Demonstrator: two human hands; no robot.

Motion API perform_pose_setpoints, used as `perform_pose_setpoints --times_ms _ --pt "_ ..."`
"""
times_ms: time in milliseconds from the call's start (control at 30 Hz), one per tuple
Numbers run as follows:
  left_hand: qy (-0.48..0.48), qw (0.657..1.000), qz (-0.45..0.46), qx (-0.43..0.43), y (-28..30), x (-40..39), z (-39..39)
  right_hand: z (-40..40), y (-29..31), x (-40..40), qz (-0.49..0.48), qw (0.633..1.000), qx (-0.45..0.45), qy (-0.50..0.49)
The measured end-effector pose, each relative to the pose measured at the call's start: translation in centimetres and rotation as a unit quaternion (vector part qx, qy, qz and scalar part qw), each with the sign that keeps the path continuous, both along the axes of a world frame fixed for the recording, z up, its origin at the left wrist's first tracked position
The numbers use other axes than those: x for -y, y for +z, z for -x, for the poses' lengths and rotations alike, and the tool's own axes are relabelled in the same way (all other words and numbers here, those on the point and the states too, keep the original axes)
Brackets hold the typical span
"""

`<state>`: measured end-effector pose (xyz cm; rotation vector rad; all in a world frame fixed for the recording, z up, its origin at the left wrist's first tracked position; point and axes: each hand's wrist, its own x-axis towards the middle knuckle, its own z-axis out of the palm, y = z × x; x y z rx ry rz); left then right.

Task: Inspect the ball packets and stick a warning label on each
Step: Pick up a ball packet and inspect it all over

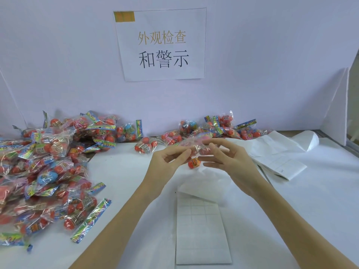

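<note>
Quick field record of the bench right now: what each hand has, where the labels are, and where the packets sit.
held item: clear plastic packet of red balls, blurred, lifted above the white table
left hand: pinches the packet's left end
right hand: holds the packet's right end
label sheet: white sheet of square labels, flat on the table below the hands
large packet pile: left side of the table
smaller packet pile: at the back wall, right of centre
label on held packet: cannot tell
</note>
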<state>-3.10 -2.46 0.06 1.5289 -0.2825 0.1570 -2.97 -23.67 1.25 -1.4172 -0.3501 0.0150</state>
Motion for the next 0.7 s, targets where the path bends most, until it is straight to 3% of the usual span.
perform_pose_setpoints --times_ms 200,400,600,700 --pt "0.044 0.991 0.085 -0.094 -0.5 0.6 -0.5 -0.6 -0.8 -0.2 0.056 0.998 0.012 -0.036" --pt "0.046 0.990 0.098 -0.089 -0.8 -0.1 -1.0 -0.5 -0.9 -0.5 0.078 0.996 -0.033 -0.025" --pt "-0.035 0.971 0.217 -0.097 -0.3 0.2 -1.2 -0.4 -0.7 -0.6 -0.054 0.993 -0.099 0.022" --pt "-0.052 0.980 0.162 -0.100 -0.4 -0.1 -1.1 -0.7 -0.7 -0.5 -0.083 0.989 -0.121 0.027"
